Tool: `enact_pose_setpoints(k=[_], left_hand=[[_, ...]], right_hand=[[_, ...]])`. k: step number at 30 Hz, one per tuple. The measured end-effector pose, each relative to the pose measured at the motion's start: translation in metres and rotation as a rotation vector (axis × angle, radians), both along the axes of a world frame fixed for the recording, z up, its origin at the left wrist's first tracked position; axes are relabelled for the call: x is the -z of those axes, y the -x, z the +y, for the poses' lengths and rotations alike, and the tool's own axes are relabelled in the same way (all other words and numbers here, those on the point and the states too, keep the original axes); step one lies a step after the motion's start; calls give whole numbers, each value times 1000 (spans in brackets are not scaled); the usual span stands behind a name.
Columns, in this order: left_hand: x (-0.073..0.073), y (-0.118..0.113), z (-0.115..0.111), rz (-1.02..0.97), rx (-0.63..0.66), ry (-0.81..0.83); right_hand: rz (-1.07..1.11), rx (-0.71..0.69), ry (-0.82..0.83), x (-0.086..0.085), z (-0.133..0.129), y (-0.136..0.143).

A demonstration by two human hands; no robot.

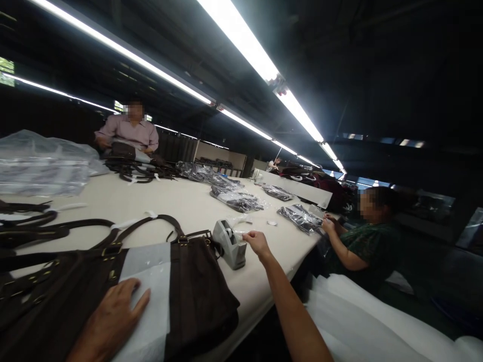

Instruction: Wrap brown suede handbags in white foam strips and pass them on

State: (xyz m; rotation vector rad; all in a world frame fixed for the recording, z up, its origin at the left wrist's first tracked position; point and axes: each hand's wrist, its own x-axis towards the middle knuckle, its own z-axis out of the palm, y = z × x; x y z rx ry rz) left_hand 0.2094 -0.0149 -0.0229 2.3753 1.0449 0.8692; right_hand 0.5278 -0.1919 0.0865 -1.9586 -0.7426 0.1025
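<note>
A dark brown handbag [199, 286] is laid flat on the near side of the cream-covered table [151, 193], just beside a grey tape dispenser [236, 254]. A sheet of white paper [151, 256] is spread over its body and is pressed down by the left hand [113, 317], whose thumb is held apart from the fingers; these are kept close together and slightly bent, with nothing grasped. At the dispenser, what appears to be the free end of clear tape [239, 234] is pinched between the thumb and index finger of the right hand [258, 245]; how much is drawn out cannot be told.

If the tape is pulled sharply, the dispenser could be tipped or dragged, since it is steadied by neither hand. A slack strip could be folded onto itself or caught on the bag's strap end, which is set close by. The paper could be shifted or creased if the left hand's pressure is eased, as no fastening can be made out along its visible edges.

The bag's long axis is aligned left to right across the view, its left end being hard to make out. The top edge, with the looped handles [169, 219], is turned away from the person and the base toward them; the paper is set crosswise to that axis.
</note>
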Motion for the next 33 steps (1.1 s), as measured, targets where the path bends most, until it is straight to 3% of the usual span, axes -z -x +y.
enact_pose_setpoints(k=[3, 9, 15, 18, 20, 23, 26, 29, 33], left_hand=[[-5, 1, -3, 52, 19, 29], [0, 1, -1, 27, 21, 27], [-2, 1, -4, -19, 16, 33], [-3, 2, -7, -93, 26, 32], [-4, 3, -9, -143, 44, 19], [-6, 5, -12, -170, 28, 1], [-6, 7, -13, -172, -4, 7], [-5, 10, -13, -183, -2, 34], [-3, 16, -10, -218, 39, 70]], right_hand=[[-33, -7, 20, 10, -13, -1], [-50, 44, 70, 40, -21, 4], [-125, 231, 98, 74, -36, 17], [-127, 251, 62, 76, -44, 29], [-43, 178, -100, 64, -41, 44], [190, -49, -348, 36, -20, 80], [329, -312, -291, 15, 17, 129], [384, -464, -113, 16, 67, 176], [421, -485, 56, 36, 135, 216]])
